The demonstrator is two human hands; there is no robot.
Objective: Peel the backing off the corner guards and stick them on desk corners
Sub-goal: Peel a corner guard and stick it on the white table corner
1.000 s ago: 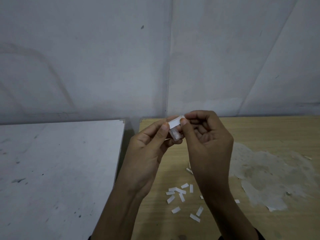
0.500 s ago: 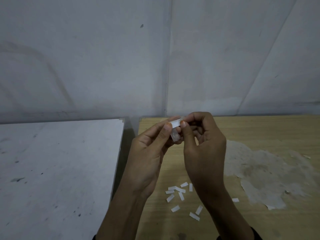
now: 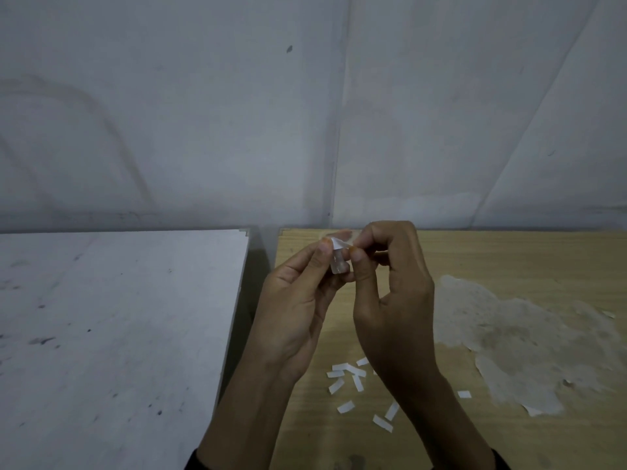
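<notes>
- One light wooden desk [image 3: 509, 259] is being shown across the right half of the view. Every place below is being given from it.
- One small clear plastic corner guard [image 3: 339, 268] is being held in the air above the desk's far left corner, between the two hands and off the desk surface.
- One white paper backing strip [image 3: 337, 244] is being shown partly lifted at the top of the corner guard, above that same far left corner.
- One left hand [image 3: 298, 300] is being held over the desk's left edge. The corner guard is being gripped between its thumb and curled fingers.
- One right hand [image 3: 393, 300] is being held over the desk, just right of the left hand. The backing strip is being pinched between its thumb and forefinger, and its other fingers are being kept curled toward the palm.
- At least ten small white loose strips [image 3: 345, 407] are lying on the desk's near left part. Most are being shown in a cluster and one is lying apart to the right. Any strips behind the right wrist cannot be counted.
- One pale torn paper residue patch [image 3: 509, 334] is being shown stuck to the desk's right part.
- One white scuffed tabletop [image 3: 118, 334] is being shown left of the desk, parted from it by a narrow dark gap.
- One grey wall [image 3: 203, 113] is being shown directly behind the desk.
</notes>
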